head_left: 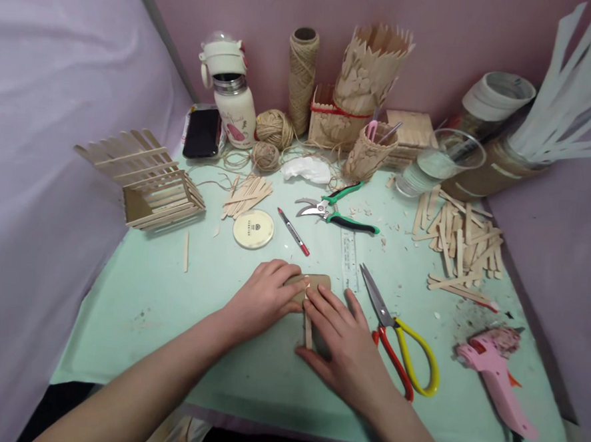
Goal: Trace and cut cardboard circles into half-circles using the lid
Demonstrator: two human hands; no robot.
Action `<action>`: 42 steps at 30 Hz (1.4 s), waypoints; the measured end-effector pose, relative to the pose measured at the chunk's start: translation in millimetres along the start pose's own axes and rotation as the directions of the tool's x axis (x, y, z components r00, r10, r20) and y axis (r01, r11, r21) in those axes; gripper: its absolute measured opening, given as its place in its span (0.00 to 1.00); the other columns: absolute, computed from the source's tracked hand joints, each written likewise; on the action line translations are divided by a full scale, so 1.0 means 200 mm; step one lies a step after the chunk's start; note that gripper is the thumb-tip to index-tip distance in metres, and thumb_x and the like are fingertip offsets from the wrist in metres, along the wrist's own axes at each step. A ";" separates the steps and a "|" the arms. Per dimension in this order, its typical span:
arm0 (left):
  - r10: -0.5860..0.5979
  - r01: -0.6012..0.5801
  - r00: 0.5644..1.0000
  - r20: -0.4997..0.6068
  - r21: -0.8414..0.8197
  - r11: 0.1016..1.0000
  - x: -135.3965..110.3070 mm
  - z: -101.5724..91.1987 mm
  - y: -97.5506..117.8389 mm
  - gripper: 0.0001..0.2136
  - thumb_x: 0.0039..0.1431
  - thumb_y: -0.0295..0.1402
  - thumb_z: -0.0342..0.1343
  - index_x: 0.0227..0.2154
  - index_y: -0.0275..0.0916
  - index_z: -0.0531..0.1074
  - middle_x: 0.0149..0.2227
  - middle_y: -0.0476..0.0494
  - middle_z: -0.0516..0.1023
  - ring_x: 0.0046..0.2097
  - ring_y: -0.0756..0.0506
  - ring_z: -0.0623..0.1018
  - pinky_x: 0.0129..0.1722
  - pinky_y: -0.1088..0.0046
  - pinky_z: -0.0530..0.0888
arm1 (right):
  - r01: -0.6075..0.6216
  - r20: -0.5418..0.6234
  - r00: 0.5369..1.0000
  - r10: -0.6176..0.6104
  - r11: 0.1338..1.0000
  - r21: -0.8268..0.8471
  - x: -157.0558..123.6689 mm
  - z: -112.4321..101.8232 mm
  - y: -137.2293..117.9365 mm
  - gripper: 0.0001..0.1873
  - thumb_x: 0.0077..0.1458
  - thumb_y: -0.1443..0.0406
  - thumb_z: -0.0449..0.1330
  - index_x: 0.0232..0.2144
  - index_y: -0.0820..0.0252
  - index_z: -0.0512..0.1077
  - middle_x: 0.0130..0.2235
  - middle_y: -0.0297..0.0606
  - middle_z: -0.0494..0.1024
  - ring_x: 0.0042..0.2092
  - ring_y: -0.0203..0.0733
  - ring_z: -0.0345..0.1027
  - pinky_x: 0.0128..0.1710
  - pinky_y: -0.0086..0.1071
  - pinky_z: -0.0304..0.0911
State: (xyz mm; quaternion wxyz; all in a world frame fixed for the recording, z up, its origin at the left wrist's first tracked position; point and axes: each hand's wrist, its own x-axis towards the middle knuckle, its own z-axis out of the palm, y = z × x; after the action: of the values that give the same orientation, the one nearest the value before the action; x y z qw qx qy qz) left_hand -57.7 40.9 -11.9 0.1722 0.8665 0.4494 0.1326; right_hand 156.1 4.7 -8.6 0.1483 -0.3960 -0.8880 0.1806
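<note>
A small brown cardboard piece [324, 281] lies on the table in front of me. My left hand [266, 289] grips its left side, fingers bent over the top. On the cardboard, a wooden craft stick [308, 334] points down toward me. My right hand [343, 334] holds the stick from the right, fingertips pressing near its upper end and thumb beside its lower end. The fingertips of both hands almost meet and hide part of the cardboard. Scissors [384, 314] with red and yellow handles lie just right of my right hand.
Beyond my hands lie a red marker [293, 232], a round lid [253, 229], a clear ruler [349, 259] and green-handled pruning shears [350, 221]. Loose craft sticks [467, 238] and a pink glue gun [499, 380] are at right. A slatted stick box [164, 199] stands left.
</note>
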 end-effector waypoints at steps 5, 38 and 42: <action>0.022 -0.021 1.000 0.013 -0.051 0.998 -0.01 0.01 -0.01 0.17 0.66 0.40 0.51 0.53 0.38 0.69 0.50 0.37 0.74 0.50 0.40 0.70 0.48 0.59 0.69 | 0.023 -0.039 0.999 -0.023 1.000 0.015 0.00 0.00 0.01 0.26 0.61 0.58 0.58 0.59 0.63 0.65 0.62 0.44 0.68 0.65 0.54 0.56 0.65 0.58 0.45; 0.004 0.003 1.000 0.019 -0.327 0.945 0.01 0.01 -0.06 0.16 0.64 0.37 0.55 0.52 0.40 0.70 0.54 0.41 0.74 0.49 0.42 0.67 0.52 0.61 0.68 | 0.016 -0.028 0.999 -0.015 0.999 0.042 0.02 -0.02 0.01 0.25 0.63 0.58 0.56 0.58 0.65 0.66 0.61 0.43 0.70 0.64 0.55 0.58 0.66 0.58 0.45; 0.007 0.002 1.000 0.028 -0.327 0.945 0.01 0.01 -0.06 0.15 0.63 0.37 0.56 0.52 0.41 0.71 0.54 0.42 0.74 0.50 0.42 0.67 0.52 0.61 0.67 | 0.019 -0.021 1.000 -0.019 0.999 0.035 0.02 -0.02 0.01 0.26 0.63 0.58 0.56 0.59 0.65 0.65 0.62 0.44 0.69 0.65 0.56 0.56 0.65 0.60 0.46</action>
State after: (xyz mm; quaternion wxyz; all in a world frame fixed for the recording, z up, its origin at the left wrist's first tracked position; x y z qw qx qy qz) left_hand -64.5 49.2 -17.7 0.3197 0.8283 0.4177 0.1931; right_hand 155.6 9.7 -4.7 0.1663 -0.3866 -0.8868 0.1907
